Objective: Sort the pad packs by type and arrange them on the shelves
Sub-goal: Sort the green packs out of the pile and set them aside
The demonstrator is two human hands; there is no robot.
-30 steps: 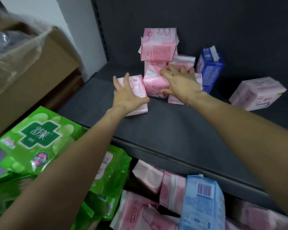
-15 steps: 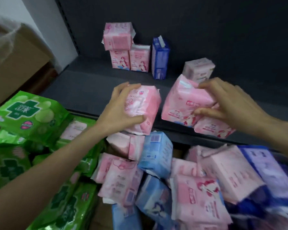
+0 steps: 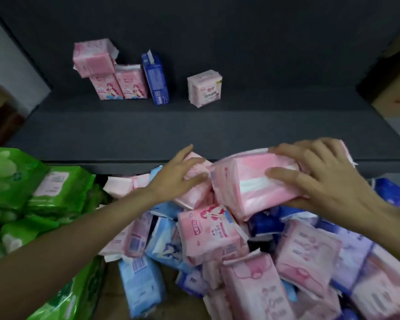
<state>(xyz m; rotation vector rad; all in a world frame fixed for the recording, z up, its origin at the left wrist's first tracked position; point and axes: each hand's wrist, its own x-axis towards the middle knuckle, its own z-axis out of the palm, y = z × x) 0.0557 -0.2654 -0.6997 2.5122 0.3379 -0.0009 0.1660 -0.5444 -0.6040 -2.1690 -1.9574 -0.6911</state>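
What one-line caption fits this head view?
Both hands, left hand and right hand, hold pink pad packs over the mixed pile below the dark shelf.

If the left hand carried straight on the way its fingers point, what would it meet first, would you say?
The left hand, gripping a pink pack, points up and right toward the shelf's front edge. It would likely reach that edge first, though depth is hard to judge.
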